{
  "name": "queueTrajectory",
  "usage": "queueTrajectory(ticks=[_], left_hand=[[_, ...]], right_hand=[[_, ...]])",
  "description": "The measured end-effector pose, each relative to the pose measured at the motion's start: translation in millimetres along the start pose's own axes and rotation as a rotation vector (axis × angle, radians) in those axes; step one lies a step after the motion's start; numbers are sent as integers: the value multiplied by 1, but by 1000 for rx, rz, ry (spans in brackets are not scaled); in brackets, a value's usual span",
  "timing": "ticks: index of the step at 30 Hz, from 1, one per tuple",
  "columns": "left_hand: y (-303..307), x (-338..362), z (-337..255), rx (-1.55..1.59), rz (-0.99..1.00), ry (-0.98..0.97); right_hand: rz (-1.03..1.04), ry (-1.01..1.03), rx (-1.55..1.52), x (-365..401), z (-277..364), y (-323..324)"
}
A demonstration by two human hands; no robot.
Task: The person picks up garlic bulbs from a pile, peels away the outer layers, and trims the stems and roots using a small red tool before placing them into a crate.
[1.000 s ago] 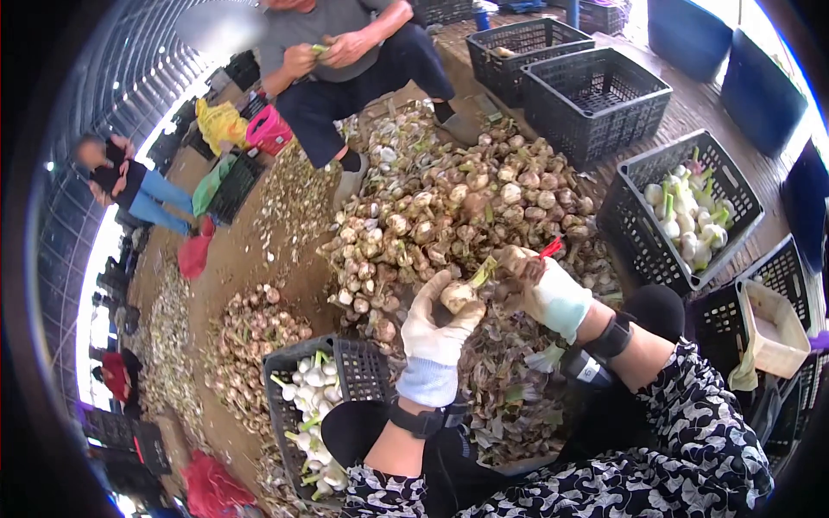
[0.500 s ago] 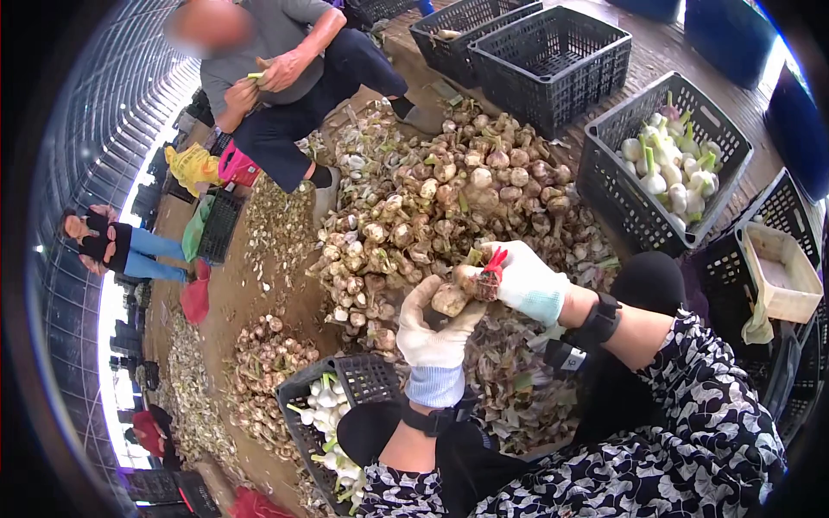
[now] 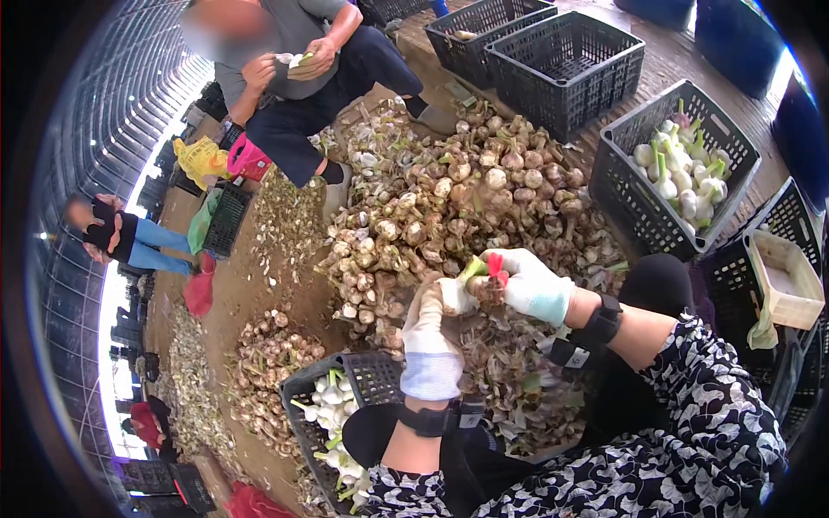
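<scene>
My left hand [image 3: 429, 326], in a white glove, is closed around a garlic bulb [image 3: 457, 296] whose pale side faces right and whose green stem [image 3: 472, 269] points up. Close against the bulb, my right hand [image 3: 537, 285], gloved as well, pinches a small bright red item [image 3: 496, 265] with brown garlic skin [image 3: 490, 291] bunched below it; I cannot tell what the red item is. Beyond both hands spreads a big heap of unpeeled garlic [image 3: 484, 186]. Loose papery skins [image 3: 522, 388] lie beneath my hands.
White trimmed garlic fills a crate [image 3: 380, 380] by my left knee and partly fills another crate [image 3: 635, 203] at the right. Black crates [image 3: 566, 73] stand at the back. A co-worker [image 3: 298, 95] sits across the heap holding garlic; another person [image 3: 129, 237] stands far left.
The bulb in my left hand now shows a white side, where it was brown. My left fingers have closed further round it. The view has shifted slightly.
</scene>
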State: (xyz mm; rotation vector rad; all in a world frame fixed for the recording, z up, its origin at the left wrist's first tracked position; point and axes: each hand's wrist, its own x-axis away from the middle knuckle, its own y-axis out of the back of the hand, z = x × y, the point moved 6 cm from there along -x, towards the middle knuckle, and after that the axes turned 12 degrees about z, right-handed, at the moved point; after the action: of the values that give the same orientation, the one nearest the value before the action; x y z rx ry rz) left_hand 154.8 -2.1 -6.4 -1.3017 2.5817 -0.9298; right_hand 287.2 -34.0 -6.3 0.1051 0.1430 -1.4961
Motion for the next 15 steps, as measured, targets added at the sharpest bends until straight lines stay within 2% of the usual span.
queueTrajectory(ticks=[1,2,3,4,6,7,8,10,11,12,14,15], left_hand=[[0,2,-5,-158,-112,-69],[-12,7,-9,-231,-118,-114],[-7,3,-8,-437,-117,-222],[-13,1,-14,-645,-115,-329],[-10,6,-17,-544,-89,-211],[-8,7,-16,-322,-13,-94],[-3,4,-15,-297,63,-71],[-2,7,-14,-103,185,27],[-2,7,-13,-13,251,47],[-3,7,-11,21,300,65],[-6,6,-10,24,325,124],[-7,7,-11,-64,237,104]], right_hand=[[23,-35,-160,1,0,-4],[47,-72,-321,1,-2,-7],[-83,90,477,1,7,2],[-79,90,478,0,7,2],[-142,348,562,3,26,0],[-87,337,638,4,32,1],[-90,347,639,10,40,3],[94,-17,-473,12,22,1],[121,-39,-351,12,28,1],[106,-65,-414,13,28,1],[149,92,137,11,43,7],[75,-61,-236,12,31,5]])
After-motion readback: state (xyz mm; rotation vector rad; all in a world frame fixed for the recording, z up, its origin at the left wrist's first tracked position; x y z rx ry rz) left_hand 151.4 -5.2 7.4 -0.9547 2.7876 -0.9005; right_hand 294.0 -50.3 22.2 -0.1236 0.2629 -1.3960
